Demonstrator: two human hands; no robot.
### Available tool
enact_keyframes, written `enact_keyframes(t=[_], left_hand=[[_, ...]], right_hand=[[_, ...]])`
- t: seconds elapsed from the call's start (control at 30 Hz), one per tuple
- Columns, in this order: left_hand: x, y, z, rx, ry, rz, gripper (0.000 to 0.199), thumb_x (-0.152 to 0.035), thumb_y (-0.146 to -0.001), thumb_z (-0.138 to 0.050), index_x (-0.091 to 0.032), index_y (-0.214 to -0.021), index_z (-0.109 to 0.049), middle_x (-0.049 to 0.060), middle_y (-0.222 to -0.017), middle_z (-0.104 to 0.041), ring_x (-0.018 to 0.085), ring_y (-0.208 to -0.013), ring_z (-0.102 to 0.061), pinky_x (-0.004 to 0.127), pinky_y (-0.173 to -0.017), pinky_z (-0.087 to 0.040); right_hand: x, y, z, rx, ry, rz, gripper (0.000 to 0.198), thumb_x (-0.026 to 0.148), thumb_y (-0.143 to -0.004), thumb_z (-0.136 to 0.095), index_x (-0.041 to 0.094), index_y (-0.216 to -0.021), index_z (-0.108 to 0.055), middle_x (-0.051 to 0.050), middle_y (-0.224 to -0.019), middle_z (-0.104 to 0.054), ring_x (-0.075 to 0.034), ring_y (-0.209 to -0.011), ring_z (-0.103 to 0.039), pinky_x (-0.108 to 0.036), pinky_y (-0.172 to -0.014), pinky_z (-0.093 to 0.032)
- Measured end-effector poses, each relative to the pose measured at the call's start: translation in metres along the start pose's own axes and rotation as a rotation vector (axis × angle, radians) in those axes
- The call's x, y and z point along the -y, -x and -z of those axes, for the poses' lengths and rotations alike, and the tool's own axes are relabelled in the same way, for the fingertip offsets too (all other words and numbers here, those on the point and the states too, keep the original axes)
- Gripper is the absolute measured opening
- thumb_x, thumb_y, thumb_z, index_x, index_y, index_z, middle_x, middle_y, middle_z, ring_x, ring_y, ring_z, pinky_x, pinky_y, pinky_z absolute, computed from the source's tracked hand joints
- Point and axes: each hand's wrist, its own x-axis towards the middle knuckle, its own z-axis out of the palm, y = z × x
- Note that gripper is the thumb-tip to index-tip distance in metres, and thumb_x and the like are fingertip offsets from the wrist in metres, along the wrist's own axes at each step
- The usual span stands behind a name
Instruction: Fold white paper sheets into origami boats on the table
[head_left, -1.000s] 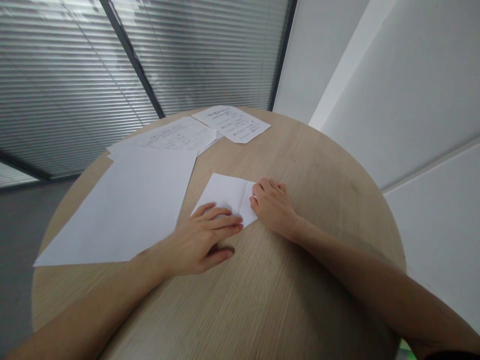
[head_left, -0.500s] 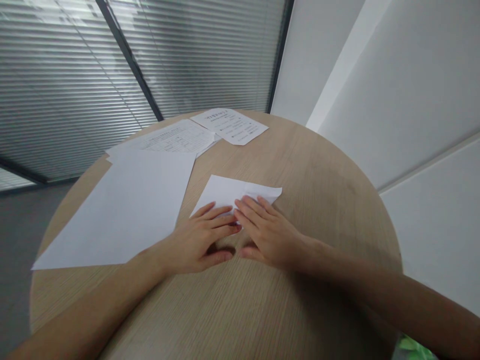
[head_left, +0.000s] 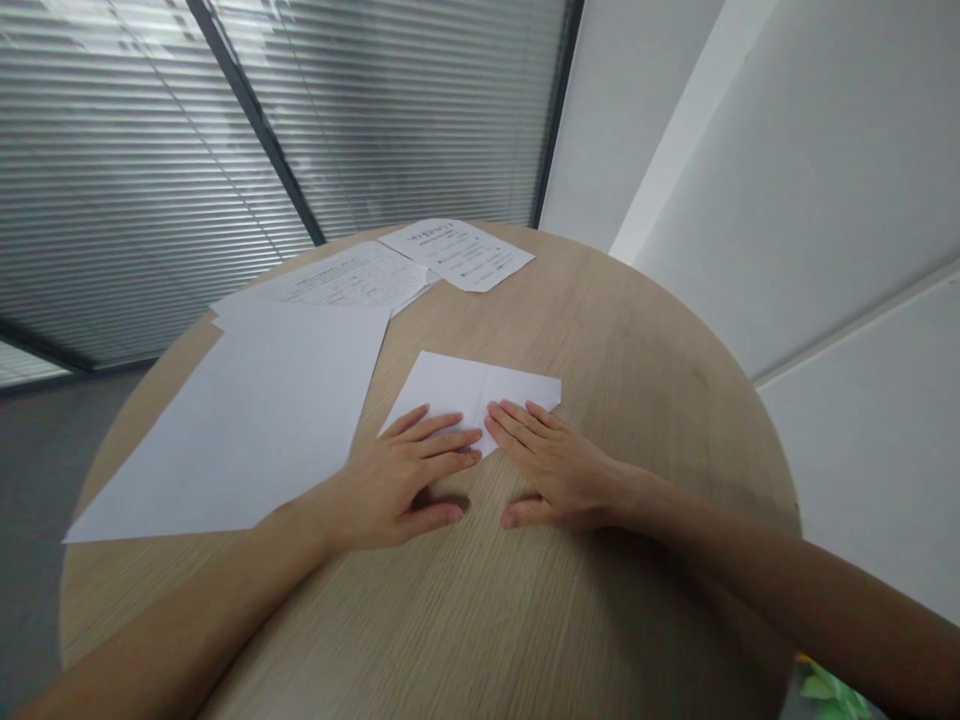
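A folded sheet of white paper (head_left: 450,382) lies on the wooden table, with a crease line running down its middle. My left hand (head_left: 409,475) rests flat on its near left part, fingers stretched out and thumb apart. On the near right part lie the fingertips of my right hand (head_left: 559,465), its fingers extended side by side and the thumb held away over the bare wood. Both hands cover the paper's near edge in part. Neither hand grips anything.
A large blank white sheet (head_left: 247,420) lies to the left, overlapping printed pages (head_left: 352,275). Another printed page (head_left: 461,253) lies near the far edge of the round table (head_left: 637,380). Window blinds (head_left: 412,110) and a white wall (head_left: 840,170) stand beyond. Something green (head_left: 832,690) shows at bottom right.
My right hand has slid a little to the right and nearer to me across the folded paper, showing more of the centre crease. The paper's right part lies flatter. My left hand has hardly moved.
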Motion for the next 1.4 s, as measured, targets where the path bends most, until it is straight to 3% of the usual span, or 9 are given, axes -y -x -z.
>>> enact_keyframes(t=[0.5,0.63,0.7,0.9,1.4], left_hand=[[0.003,0.003,0.0,0.027,0.008,-0.014,0.055,-0.054,-0.092,-0.055,-0.03,-0.141,-0.049,0.004,-0.153,-0.044,0.029,-0.146,-0.031,0.055,-0.12,-0.017],[0.003,0.003,0.0,0.025,-0.008,-0.012,0.055,-0.055,-0.092,-0.055,-0.03,-0.141,-0.049,0.003,-0.154,-0.043,0.029,-0.146,-0.031,0.055,-0.12,-0.017],[0.002,0.003,-0.001,0.022,-0.02,-0.012,0.056,-0.056,-0.092,-0.054,-0.03,-0.142,-0.048,0.004,-0.154,-0.043,0.029,-0.146,-0.031,0.055,-0.12,-0.017],[0.001,0.002,-0.001,0.016,-0.027,-0.006,0.058,-0.057,-0.092,-0.054,-0.03,-0.143,-0.047,0.004,-0.153,-0.044,0.03,-0.145,-0.032,0.056,-0.12,-0.018],[-0.002,0.003,0.002,0.009,0.005,-0.009,0.055,-0.054,-0.091,-0.056,-0.029,-0.14,-0.05,0.005,-0.151,-0.047,0.031,-0.144,-0.035,0.058,-0.119,-0.019]], right_hand=[[-0.03,0.021,0.007,0.052,0.013,-0.1,0.108,0.082,-0.083,-0.034,0.002,-0.154,-0.019,-0.025,-0.16,-0.018,-0.032,-0.15,-0.016,-0.05,-0.121,-0.017],[-0.015,0.02,0.009,-0.025,0.08,-0.136,0.113,0.084,-0.08,-0.035,-0.003,-0.151,-0.026,-0.029,-0.157,-0.023,-0.037,-0.149,-0.019,-0.053,-0.12,-0.017],[-0.001,0.019,0.01,-0.067,0.082,-0.065,0.113,0.086,-0.079,-0.036,0.0,-0.152,-0.027,-0.027,-0.158,-0.023,-0.036,-0.149,-0.017,-0.053,-0.12,-0.015],[0.019,0.017,0.008,0.0,-0.034,0.025,0.109,0.084,-0.081,-0.036,0.001,-0.151,-0.031,-0.023,-0.159,-0.025,-0.034,-0.149,-0.02,-0.048,-0.122,-0.017],[-0.015,0.034,0.014,0.028,-0.007,-0.112,0.103,0.08,-0.083,-0.039,0.003,-0.152,-0.03,-0.023,-0.158,-0.026,-0.031,-0.148,-0.024,-0.047,-0.121,-0.022]])
